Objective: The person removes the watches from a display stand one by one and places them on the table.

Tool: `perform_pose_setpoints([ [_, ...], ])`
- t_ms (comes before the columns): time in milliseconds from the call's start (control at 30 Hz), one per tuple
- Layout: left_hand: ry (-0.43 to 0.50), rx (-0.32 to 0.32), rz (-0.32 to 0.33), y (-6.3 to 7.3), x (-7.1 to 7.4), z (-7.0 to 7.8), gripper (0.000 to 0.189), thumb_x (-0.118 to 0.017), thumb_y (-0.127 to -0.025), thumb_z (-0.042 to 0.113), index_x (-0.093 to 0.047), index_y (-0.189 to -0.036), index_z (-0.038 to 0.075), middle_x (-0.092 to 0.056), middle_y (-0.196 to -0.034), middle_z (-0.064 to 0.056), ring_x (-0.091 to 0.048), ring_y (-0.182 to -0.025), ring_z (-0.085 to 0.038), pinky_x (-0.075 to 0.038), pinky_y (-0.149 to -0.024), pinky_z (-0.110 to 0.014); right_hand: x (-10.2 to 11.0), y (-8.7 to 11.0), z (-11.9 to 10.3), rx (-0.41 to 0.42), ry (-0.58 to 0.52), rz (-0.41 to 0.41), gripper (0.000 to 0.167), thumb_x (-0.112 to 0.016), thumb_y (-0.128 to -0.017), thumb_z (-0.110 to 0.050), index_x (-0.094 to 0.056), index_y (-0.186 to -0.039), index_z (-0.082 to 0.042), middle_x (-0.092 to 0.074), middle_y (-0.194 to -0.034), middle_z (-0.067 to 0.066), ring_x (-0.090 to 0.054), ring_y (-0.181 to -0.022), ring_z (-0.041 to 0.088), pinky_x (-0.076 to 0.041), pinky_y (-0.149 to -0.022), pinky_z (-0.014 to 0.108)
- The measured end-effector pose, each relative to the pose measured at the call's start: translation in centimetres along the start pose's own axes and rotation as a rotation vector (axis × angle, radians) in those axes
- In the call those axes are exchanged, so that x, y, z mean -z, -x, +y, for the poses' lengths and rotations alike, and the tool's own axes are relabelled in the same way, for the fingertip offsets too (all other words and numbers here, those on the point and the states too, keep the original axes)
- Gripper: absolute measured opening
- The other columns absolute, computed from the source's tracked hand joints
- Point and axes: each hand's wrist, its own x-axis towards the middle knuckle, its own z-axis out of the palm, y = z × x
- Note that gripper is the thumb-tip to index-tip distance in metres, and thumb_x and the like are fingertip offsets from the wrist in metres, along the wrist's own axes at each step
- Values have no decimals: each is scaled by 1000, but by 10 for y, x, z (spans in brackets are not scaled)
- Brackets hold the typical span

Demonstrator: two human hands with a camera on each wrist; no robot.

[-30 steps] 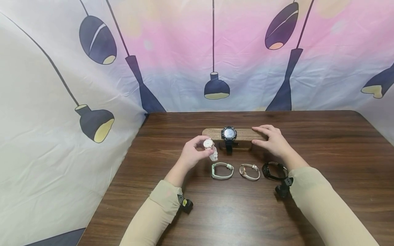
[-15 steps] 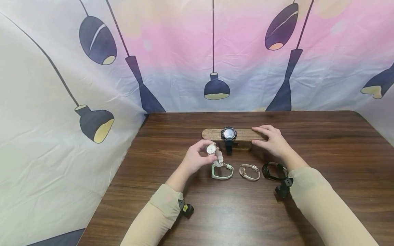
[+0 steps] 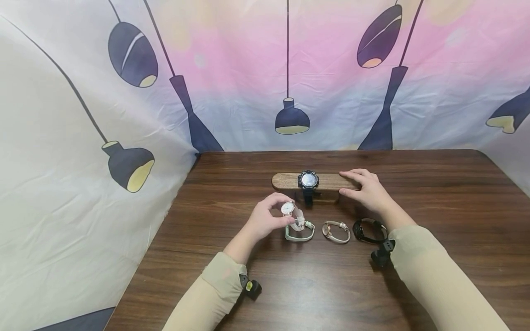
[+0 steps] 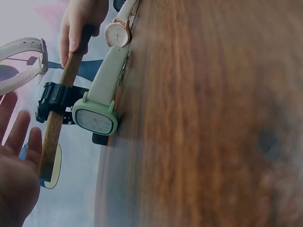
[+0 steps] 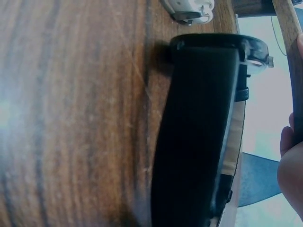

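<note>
My left hand point(image 3: 265, 219) pinches a white-strapped wristwatch point(image 3: 287, 208) between thumb and fingers, its dial facing up and its buckled strap hanging to the right. It overlaps the mint-green watch point(image 3: 299, 239) standing on its side on the table. At the right end of the wooden watch stand point(image 3: 283, 180), my right hand point(image 3: 367, 189) grips the bar, thumb in front and fingers behind. A chunky black digital watch point(image 3: 308, 179) is strapped round the bar's middle. The left wrist view shows the held watch's white strap point(image 4: 19, 46) above the fingers.
Right of the mint-green watch lie a rose-gold watch with a pale strap point(image 3: 336, 240) and a black watch point(image 3: 359, 231), close to the right wrist's camera point(image 3: 380, 256). All rest on the dark wooden table point(image 3: 314, 294). A lamp-patterned cloth point(image 3: 244, 92) hangs behind.
My left hand has moved away from the stand's left end, toward me and slightly right, carrying the white-strapped watch over the mint-green one. The right hand has stayed on the stand.
</note>
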Motion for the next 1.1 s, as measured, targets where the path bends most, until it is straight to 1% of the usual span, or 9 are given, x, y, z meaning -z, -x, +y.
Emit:
perform_pose_setpoints([
  [67, -25, -25, 15, 0, 0, -4, 38, -80, -69, 2, -66, -104, 3, -62, -102, -9, -55, -89, -17, -46, -82, -48, 0, 0, 0, 3, 0, 0, 54, -71, -85, -29, -54, -132, -8, -43, -131, 18, -30, -120, 44, -25, -97, 57],
  [133, -28, -43, 24, 0, 0, -6, 38, -80, -69, 3, -66, -104, 3, -60, -101, -7, -55, -89, -16, -47, -83, -45, 0, 0, 1, 6, 1, 0, 54, -71, -85, -29, -54, -132, -8, -43, -131, 18, -30, -120, 44, -25, -97, 57],
  [233, -16, -30, 28, 1, 0, -6, 39, -80, -70, 5, -66, -106, 6, -60, -101, -4, -57, -90, -16, -47, -83, -41, -1, 0, 2, 10, 3, 3, 54, -71, -85, -29, -55, -132, -8, -44, -130, 18, -30, -120, 44, -25, -97, 57],
  [367, -9, -6, 23, 2, -1, -5, 39, -78, -72, 7, -65, -109, 7, -61, -102, -4, -59, -92, -20, -48, -81, -35, -1, -1, 3, 10, 8, 8, 54, -71, -85, -29, -55, -131, -8, -44, -130, 17, -30, -119, 44, -25, -97, 57],
  [533, -8, 27, 21, 3, -2, -6, 38, -78, -72, 8, -65, -109, 9, -63, -97, -2, -60, -90, -19, -47, -78, -33, -1, -1, 4, 10, 7, 5, 54, -71, -85, -29, -55, -132, -8, -43, -130, 17, -30, -119, 44, -25, -97, 57],
  [700, -15, 66, 11, 5, -2, -5, 38, -79, -72, 10, -64, -107, 9, -65, -92, -2, -61, -88, -16, -47, -78, -33, -1, -1, 3, 11, 8, 3, 54, -70, -85, -30, -55, -132, -8, -44, -130, 17, -31, -119, 44, -25, -96, 57],
  [800, -18, 84, -1, 7, -3, -5, 37, -79, -72, 10, -64, -106, 8, -65, -92, -3, -61, -88, -17, -47, -78, -35, -1, -1, 3, 14, 9, 5, 54, -71, -85, -30, -55, -132, -8, -44, -130, 17, -32, -118, 43, -26, -96, 56],
  [967, -4, 103, -16, 8, -4, -5, 37, -80, -72, 8, -64, -104, 5, -64, -92, -6, -60, -88, -22, -47, -80, -42, -1, -1, 3, 17, 10, 11, 54, -71, -84, -29, -55, -131, -8, -45, -129, 16, -32, -118, 43, -26, -96, 56],
  [1100, -4, 124, -26, 9, -5, -7, 38, -80, -70, 4, -63, -104, 3, -63, -90, -6, -59, -86, -21, -47, -80, -49, -1, 0, 3, 11, 10, 10, 54, -71, -85, -30, -55, -131, -9, -44, -129, 16, -31, -118, 43, -26, -96, 56],
])
